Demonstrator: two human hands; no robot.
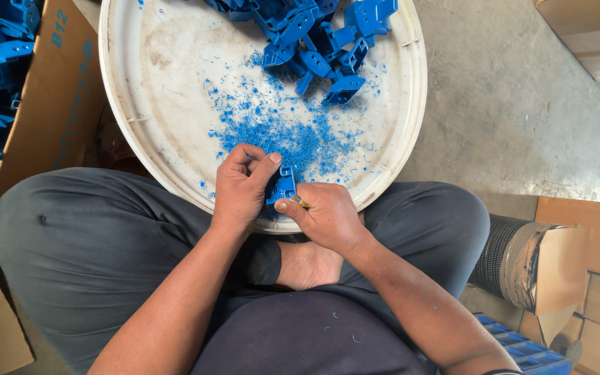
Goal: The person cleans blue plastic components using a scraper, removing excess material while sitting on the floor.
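Head camera view, looking straight down at a person seated cross-legged on the floor, with a large round white tray (140, 104) resting against the knees. The left hand (241, 187) pinches a small blue plastic part (284, 186) between thumb and curled fingers, its grip closed on the piece, which stands roughly upright over the near rim of the tray. The right hand (324, 215) sits just to the right and slightly nearer the body, its grip closed around a thin tool (300, 203), whose tip meets the lower edge of the part; what kind of tool it is cannot be told. Blue shavings (293, 139) lie scattered on the tray just beyond the hands, and a heap of similar blue parts (321, 42) sits at the far side. A cardboard box (50, 104) holding more blue pieces stands at the left.
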